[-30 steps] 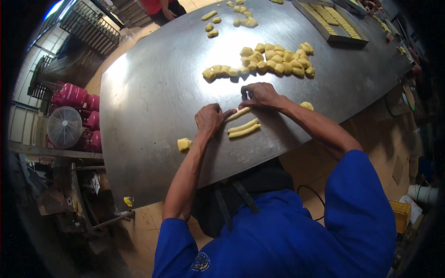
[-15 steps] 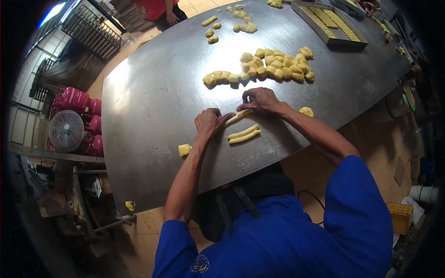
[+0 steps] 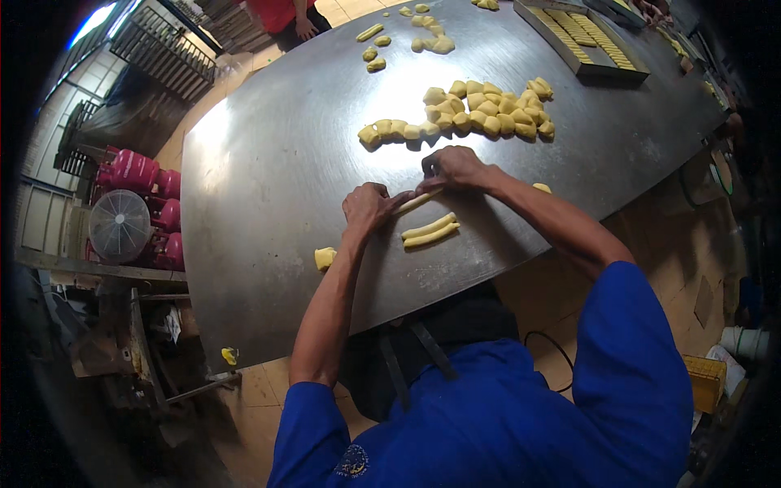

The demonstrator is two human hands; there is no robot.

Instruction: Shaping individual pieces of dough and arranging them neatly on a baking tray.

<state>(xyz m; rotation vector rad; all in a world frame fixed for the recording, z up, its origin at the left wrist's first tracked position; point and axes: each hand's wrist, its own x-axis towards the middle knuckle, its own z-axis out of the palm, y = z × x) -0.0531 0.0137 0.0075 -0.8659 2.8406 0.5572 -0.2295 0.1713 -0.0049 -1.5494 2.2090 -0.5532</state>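
Observation:
A thin strip of pale yellow dough lies on the metal table between my two hands. My left hand, fingers curled, has its thumb on the strip's left end. At the other end, my right hand is bent over the dough with its fingers curled; that tip is partly hidden. Two rolled dough sticks lie side by side just nearer to me. Beyond my hands is a cluster of cut dough pieces. One dough lump sits beside my left forearm, and another shows past my right forearm.
The steel table has a rounded-looking rim in this view. At the far right stands a metal tray of dough sticks. More dough bits lie at the far side, near a person in red. Pink gas cylinders stand left.
Both hands have shifted slightly away from me with the dough strip, which looks a little thinner. The two finished-looking sticks stay in place.

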